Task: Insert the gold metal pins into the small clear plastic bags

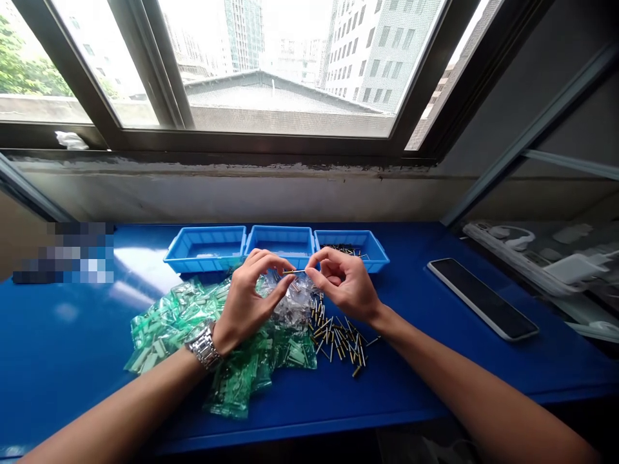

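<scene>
A thin metal pin (298, 271), brass-coloured at one end and silver at the other, lies level between my two hands above the table. My left hand (251, 290), with a metal watch (204, 345) on its wrist, pinches the brass end between thumb and forefinger. The silver end is in the fingertips of my right hand (344, 278), whose other fingers curl inward. Under and beside my right hand spreads a loose heap of similar pins (341, 338). Green plastic packets (242, 380) with pale pieces inside lie beneath my left hand, next to clear packets (293, 303).
Behind the hands stand a left blue bin (206, 263), a middle blue bin (280, 232) and a right blue bin (380, 258) with dark pieces in it. A phone (483, 299) lies at the right of the blue table (387, 399). A window rises behind.
</scene>
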Demonstrator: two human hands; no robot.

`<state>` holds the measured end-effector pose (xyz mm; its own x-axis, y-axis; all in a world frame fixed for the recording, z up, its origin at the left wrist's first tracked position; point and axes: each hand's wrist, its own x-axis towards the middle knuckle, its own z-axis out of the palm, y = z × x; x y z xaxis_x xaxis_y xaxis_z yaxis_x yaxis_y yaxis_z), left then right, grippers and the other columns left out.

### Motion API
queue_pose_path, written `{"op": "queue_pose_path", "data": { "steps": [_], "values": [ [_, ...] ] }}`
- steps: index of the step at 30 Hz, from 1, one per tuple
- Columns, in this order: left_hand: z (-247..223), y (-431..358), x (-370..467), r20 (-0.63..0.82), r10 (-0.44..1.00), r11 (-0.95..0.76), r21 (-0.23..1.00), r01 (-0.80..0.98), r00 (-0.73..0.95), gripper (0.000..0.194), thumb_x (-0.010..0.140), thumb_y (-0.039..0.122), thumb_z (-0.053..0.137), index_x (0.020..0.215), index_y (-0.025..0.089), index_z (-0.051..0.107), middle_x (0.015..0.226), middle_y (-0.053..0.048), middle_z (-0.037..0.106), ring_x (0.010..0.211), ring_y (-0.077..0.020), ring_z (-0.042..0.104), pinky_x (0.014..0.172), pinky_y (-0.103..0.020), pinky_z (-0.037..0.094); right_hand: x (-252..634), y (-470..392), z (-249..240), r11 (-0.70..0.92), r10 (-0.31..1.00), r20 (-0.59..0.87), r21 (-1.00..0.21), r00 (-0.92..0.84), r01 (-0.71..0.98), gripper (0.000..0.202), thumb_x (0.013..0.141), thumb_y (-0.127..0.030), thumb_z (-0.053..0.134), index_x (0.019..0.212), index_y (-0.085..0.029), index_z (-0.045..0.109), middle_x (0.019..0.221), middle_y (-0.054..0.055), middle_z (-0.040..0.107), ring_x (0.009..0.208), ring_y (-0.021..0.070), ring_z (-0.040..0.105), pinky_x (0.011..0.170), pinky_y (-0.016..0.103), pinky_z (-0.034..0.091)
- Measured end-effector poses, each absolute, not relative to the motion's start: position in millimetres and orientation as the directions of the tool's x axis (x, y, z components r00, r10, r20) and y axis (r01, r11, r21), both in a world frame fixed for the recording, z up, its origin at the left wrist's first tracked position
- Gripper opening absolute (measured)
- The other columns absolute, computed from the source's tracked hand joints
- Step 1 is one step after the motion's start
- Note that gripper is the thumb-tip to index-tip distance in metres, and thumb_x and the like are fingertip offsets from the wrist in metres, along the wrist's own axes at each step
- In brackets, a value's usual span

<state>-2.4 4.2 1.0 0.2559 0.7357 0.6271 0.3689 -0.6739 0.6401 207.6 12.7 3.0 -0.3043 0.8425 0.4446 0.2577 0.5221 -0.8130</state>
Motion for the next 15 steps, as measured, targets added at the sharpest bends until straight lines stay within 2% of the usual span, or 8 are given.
{"op": "queue_pose_path", "data": {
  "steps": [8, 15],
  "values": [
    [1.8, 2.1, -2.2, 0.607, 0.749, -0.662, 0.68, 0.315, 0.265, 0.007, 0.095, 0.027, 0.069, 0.098, 0.02, 0.068, 0.09, -0.002, 0.067, 0.085, -0.0175, 0.058, 0.076, -0.034, 0.048, 205.6, 13.2, 0.7, 0.538, 0.81, 0.407, -0.802, -0.422, 0.259, 0.01, 0.091, -0.027, 0.067, 0.089, -0.017, 0.066, 0.052, -0.011, 0.034, 0.046, 0.0066, 0.029, 0.046, 0.024, 0.028],
    [2.7, 2.7, -1.9, 0.585, 0.757, -0.653, 0.697, 0.296, 0.291, 0.007, 0.095, 0.026, 0.069, 0.098, 0.02, 0.069, 0.091, -0.002, 0.068, 0.084, -0.0174, 0.059, 0.076, -0.034, 0.047, 205.0, 13.6, 0.5, 0.568, 0.789, 0.427, -0.781, -0.442, 0.259, 0.01, 0.09, -0.025, 0.069, 0.09, -0.016, 0.067, 0.052, -0.011, 0.035, 0.045, 0.006, 0.03, 0.047, 0.024, 0.03]
  ]
}}
